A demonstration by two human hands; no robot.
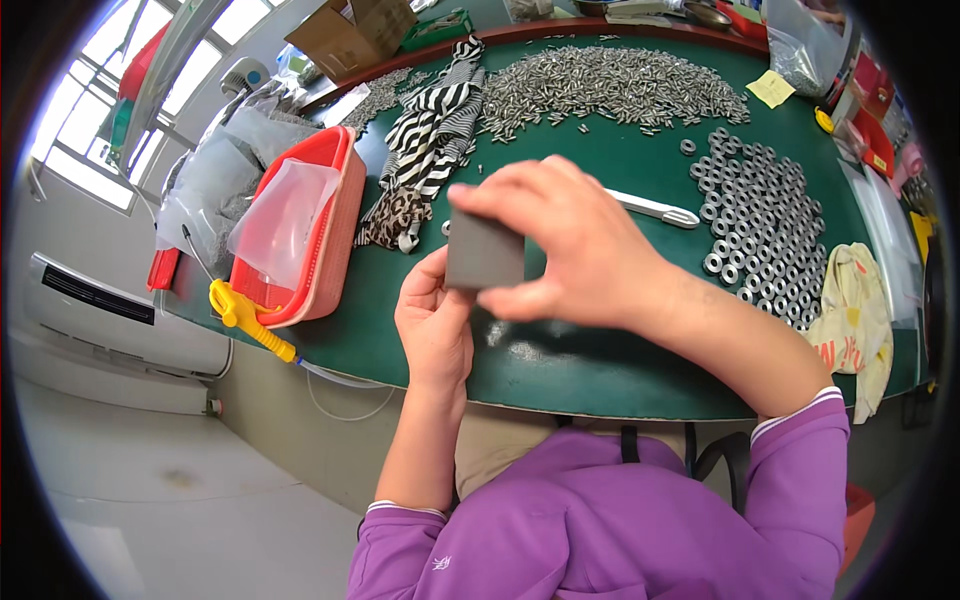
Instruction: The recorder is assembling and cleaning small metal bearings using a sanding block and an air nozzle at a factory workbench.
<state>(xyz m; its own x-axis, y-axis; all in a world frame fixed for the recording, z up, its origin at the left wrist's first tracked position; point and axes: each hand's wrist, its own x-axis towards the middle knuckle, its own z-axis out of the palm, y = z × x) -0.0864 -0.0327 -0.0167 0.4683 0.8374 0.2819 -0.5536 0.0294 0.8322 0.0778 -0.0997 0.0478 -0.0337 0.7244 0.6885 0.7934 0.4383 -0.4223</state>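
Observation:
A flat-faced dark grey block (485, 250) is held up above the near part of the green table. My right hand (585, 245) spans it from the right, fingers at its upper edge and thumb at its lower edge. My left hand (436, 320) is closed at the block's lower left corner; what else its fingers may hold is hidden. Just beyond my right hand lies a long white tool (655, 208), partly covered by that hand. A small shiny piece (446, 229) shows at the block's left edge, too small to name.
Many metal rings (760, 215) cover the table's right side; small metal pins (610, 85) are heaped at the back. A striped cloth (435, 130), red basket (340, 230) and yellow air gun (240, 308) are on the left. A pale glove (855, 310) hangs over the right front edge.

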